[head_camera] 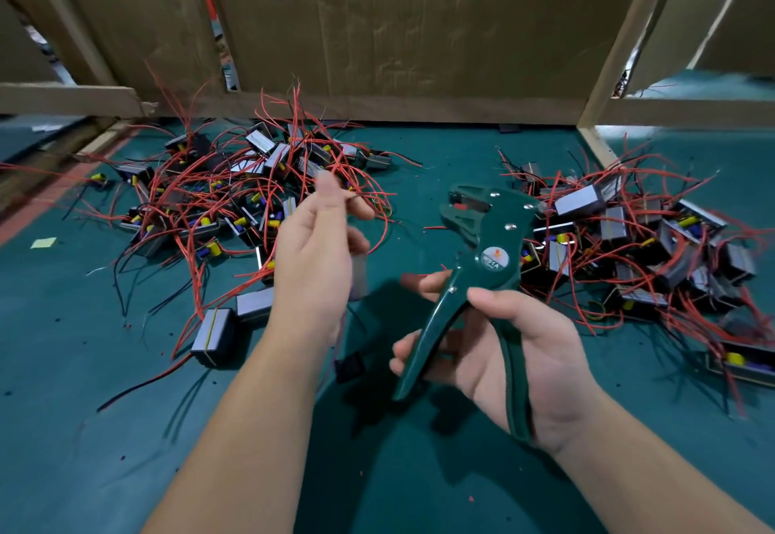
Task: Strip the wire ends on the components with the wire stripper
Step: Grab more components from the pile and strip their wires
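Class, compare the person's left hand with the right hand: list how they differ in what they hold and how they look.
The left hand pinches a thin red wire between thumb and fingertips; the right hand wraps round the handles of the green wire stripper. The left hand is blurred; the right hand is sharp. Both are bare and held above the green table.

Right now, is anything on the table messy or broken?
Yes. The red wires in both piles are tangled, tiny red scraps dot the green mat, and the cardboard strip at the left has a torn end.
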A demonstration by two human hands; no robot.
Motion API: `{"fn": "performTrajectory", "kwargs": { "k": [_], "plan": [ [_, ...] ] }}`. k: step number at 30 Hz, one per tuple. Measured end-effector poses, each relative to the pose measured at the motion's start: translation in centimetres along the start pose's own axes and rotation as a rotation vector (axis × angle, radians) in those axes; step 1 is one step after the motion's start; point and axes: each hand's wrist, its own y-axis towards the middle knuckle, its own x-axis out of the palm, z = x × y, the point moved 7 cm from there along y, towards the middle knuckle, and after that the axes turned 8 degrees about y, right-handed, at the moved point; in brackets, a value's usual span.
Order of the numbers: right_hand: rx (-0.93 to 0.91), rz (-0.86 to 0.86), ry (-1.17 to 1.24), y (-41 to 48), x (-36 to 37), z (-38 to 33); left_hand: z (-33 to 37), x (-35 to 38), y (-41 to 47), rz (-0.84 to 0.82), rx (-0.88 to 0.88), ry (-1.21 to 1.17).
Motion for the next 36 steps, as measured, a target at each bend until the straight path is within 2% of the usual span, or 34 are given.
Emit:
{"fn": "performTrajectory", "kwargs": {
  "k": [2, 5, 7, 10, 12, 15, 17, 19, 25, 30, 36],
  "plan": [
    [0.042, -0.065, -0.029, 0.0, 0.4, 0.3, -0.7, 1.3, -0.2, -0.09, -0.178, -0.262],
    [0.086, -0.121, -0.1, -0.1, 0.8, 0.9, -0.9, 3.1, -1.1, -0.28, -0.291, -0.346],
    [0.07, -0.092, -0.116, 0.0, 0.6, 0.8, -0.9, 3.8, -1.4, -0.359, -0.284, -0.294],
    [-0.028, 0.0, -0.095, 0.1, -0.2, -0.4, -0.6, 3.7, -1.2, -0.391, -0.114, -0.095],
    [-0.152, 0.067, -0.068, 0.0, -0.9, -2.0, -0.5, 2.5, -0.8, -0.319, 0.014, 0.092],
    [-0.333, 0.16, -0.051, -0.5, -1.8, -4.8, -0.3, -0.4, 0.3, -0.068, 0.232, 0.707],
    [-0.388, 0.182, -0.05, -0.8, -2.1, -5.9, -1.4, -1.8, 1.0, 0.028, 0.142, 1.029],
    [-0.371, 0.17, -0.06, -0.8, -2.2, -5.9, -2.5, -2.5, 1.3, 0.044, 0.005, 1.201],
    [-0.187, 0.211, -0.099, 0.0, -2.2, -3.3, -2.7, -3.2, 1.4, 0.092, 0.014, 1.313],
    [-0.021, 0.239, -0.192, 0.6, -2.3, -2.9, -3.0, -3.6, 1.6, 0.089, -0.017, 1.316],
    [0.04, 0.282, -0.192, 6.8, -1.2, -4.7, -3.4, -3.1, 1.6, 0.078, -0.017, 1.362]
  ]
}}
